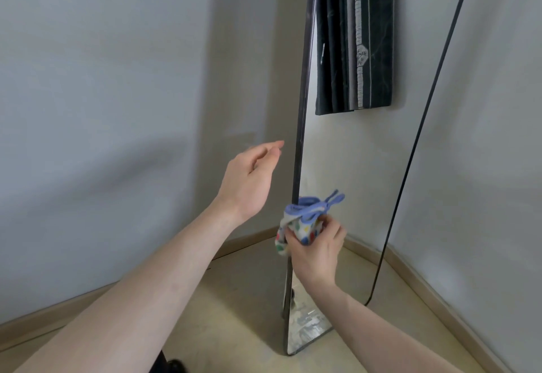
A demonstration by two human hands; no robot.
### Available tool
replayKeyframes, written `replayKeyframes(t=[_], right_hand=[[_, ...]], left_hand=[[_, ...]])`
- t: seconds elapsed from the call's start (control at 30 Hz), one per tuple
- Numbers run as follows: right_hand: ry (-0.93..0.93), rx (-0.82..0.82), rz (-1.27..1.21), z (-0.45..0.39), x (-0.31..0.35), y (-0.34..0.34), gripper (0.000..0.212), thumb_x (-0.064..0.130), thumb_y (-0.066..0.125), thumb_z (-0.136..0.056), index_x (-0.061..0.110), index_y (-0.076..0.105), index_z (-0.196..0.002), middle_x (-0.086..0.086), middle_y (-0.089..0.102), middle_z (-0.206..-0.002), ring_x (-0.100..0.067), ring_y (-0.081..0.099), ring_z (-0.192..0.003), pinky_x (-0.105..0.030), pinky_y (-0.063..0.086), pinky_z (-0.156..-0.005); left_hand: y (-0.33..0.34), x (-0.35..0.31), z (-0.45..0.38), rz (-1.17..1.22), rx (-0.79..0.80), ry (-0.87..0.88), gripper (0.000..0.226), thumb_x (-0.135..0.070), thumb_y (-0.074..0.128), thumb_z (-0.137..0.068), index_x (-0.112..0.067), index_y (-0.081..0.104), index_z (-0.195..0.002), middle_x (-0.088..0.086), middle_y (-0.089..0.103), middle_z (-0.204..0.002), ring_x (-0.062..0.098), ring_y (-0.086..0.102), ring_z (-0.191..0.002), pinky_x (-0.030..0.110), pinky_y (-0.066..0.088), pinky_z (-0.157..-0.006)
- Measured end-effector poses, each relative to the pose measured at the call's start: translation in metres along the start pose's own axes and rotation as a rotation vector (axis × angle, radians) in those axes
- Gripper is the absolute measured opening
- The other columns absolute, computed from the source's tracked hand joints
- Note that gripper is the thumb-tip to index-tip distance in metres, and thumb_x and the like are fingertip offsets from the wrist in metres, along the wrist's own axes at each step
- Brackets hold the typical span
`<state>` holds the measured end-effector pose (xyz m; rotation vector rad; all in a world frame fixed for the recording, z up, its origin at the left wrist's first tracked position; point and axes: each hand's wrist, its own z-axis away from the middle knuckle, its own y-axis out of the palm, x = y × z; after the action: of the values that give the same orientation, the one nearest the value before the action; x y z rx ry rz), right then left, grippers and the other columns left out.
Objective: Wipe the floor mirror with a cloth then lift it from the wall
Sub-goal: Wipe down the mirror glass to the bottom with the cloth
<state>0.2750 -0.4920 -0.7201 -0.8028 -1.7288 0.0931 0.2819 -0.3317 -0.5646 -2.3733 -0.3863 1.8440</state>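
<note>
Reaching with your left hand (249, 179), fingers loose and empty | tall black-framed floor mirror (352, 167) leaning on wall, long axis 12-to-6, near edge just at 3 o'clock of those fingertips | right hand (315, 251) clutches bunched white spotted blue-trimmed cloth (302, 221) at frame, nearer.

Floor mirror (346, 173): tall, thin dark frame w/ rounded btm corners, standing on the floor, top tilted back toward the wall, seen at a steep angle; glass reflects a dark curtain + floor. Cloth (299, 223): small, bunched up, white w/ coloured dots + blue-purple trim, sits at mirror's left edge approx lower third, touching frame/glass.
</note>
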Motion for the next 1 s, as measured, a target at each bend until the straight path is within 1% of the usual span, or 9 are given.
replayKeyframes(t=[0.1, 0.23, 0.33, 0.47, 0.57, 0.7, 0.8, 0.9, 1.0], right_hand=[[-0.083, -0.065, -0.072, -0.023, 0.030, -0.007, 0.077, 0.040, 0.083, -0.068, 0.017, 0.043, -0.130, 0.003, 0.039, -0.120, -0.026, 0.046, -0.116, -0.043, 0.044, -0.102], [-0.140, -0.073, -0.022, -0.023, 0.032, -0.006, 0.078, 0.034, 0.084, -0.076, 0.018, 0.041, -0.139, -0.003, 0.040, -0.133, -0.025, 0.044, -0.122, -0.039, 0.041, -0.105], [-0.125, -0.005, 0.064, 0.002, 0.001, -0.001, 0.083, 0.034, 0.086, -0.076, 0.015, 0.039, -0.141, -0.006, 0.040, -0.138, -0.029, 0.044, -0.124, -0.040, 0.042, -0.105], [-0.090, 0.089, 0.179, 0.028, -0.039, -0.001, 0.087, 0.034, 0.089, -0.072, 0.014, 0.037, -0.139, -0.011, 0.041, -0.137, -0.035, 0.043, -0.125, -0.045, 0.046, -0.101], [-0.055, 0.061, 0.133, 0.020, -0.032, -0.002, 0.082, 0.033, 0.089, -0.069, 0.014, 0.041, -0.134, -0.005, 0.043, -0.130, -0.032, 0.043, -0.125, -0.046, 0.047, -0.100], [-0.108, -0.024, 0.024, -0.011, 0.006, -0.007, 0.079, 0.036, 0.087, -0.071, 0.018, 0.042, -0.134, 0.007, 0.037, -0.122, -0.024, 0.045, -0.119, -0.038, 0.043, -0.101], [-0.157, -0.065, -0.016, -0.026, 0.022, -0.011, 0.078, 0.037, 0.087, -0.072, 0.017, 0.043, -0.133, 0.007, 0.037, -0.124, -0.021, 0.046, -0.119, -0.033, 0.042, -0.099], [-0.202, -0.041, 0.030, -0.018, 0.010, -0.007, 0.080, 0.039, 0.086, -0.072, 0.016, 0.042, -0.135, 0.001, 0.040, -0.129, -0.023, 0.047, -0.119, -0.036, 0.045, -0.099], [-0.176, 0.040, 0.112, 0.002, -0.027, -0.001, 0.083, 0.046, 0.086, -0.069, 0.015, 0.043, -0.134, -0.003, 0.042, -0.130, -0.025, 0.047, -0.119, -0.045, 0.050, -0.098]], left_hand=[[0.001, 0.000, -0.001, 0.013, -0.007, 0.005, 0.034, -0.032, 0.044, -0.109, -0.028, 0.065, -0.136, -0.018, 0.069, -0.127, 0.006, 0.059, -0.126, 0.020, 0.040, -0.109], [0.004, 0.002, -0.001, 0.012, 0.003, 0.000, 0.034, -0.031, 0.044, -0.109, -0.028, 0.066, -0.135, -0.029, 0.070, -0.104, 0.005, 0.059, -0.124, 0.024, 0.041, -0.111], [0.004, 0.006, -0.002, 0.013, 0.004, 0.011, 0.033, -0.033, 0.044, -0.108, -0.031, 0.067, -0.132, -0.011, 0.070, -0.097, 0.004, 0.063, -0.113, 0.027, 0.043, -0.111], [0.005, 0.008, -0.003, 0.024, 0.035, 0.020, 0.030, -0.039, 0.043, -0.105, -0.042, 0.067, -0.123, -0.005, 0.052, -0.097, 0.008, 0.063, -0.098, 0.025, 0.042, -0.110], [0.006, 0.007, -0.003, 0.047, 0.023, 0.013, 0.029, -0.036, 0.045, -0.106, -0.037, 0.070, -0.120, -0.008, 0.061, -0.094, 0.005, 0.063, -0.104, 0.028, 0.043, -0.111], [0.009, 0.003, -0.003, 0.035, 0.022, 0.012, 0.032, -0.032, 0.045, -0.108, -0.031, 0.068, -0.131, -0.004, 0.069, -0.096, -0.003, 0.062, -0.110, 0.023, 0.043, -0.109], [0.012, 0.003, -0.003, 0.006, 0.033, 0.021, 0.034, -0.032, 0.043, -0.109, -0.031, 0.065, -0.135, -0.002, 0.062, -0.097, -0.006, 0.062, -0.106, 0.014, 0.040, -0.101], [0.013, 0.006, -0.004, -0.001, 0.043, 0.023, 0.034, -0.032, 0.044, -0.109, -0.032, 0.065, -0.135, -0.003, 0.058, -0.098, 0.003, 0.063, -0.104, 0.012, 0.040, -0.097], [0.012, 0.008, -0.004, 0.002, 0.053, 0.016, 0.033, -0.034, 0.044, -0.108, -0.034, 0.065, -0.133, -0.004, 0.054, -0.099, 0.014, 0.063, -0.106, 0.013, 0.041, -0.097]])
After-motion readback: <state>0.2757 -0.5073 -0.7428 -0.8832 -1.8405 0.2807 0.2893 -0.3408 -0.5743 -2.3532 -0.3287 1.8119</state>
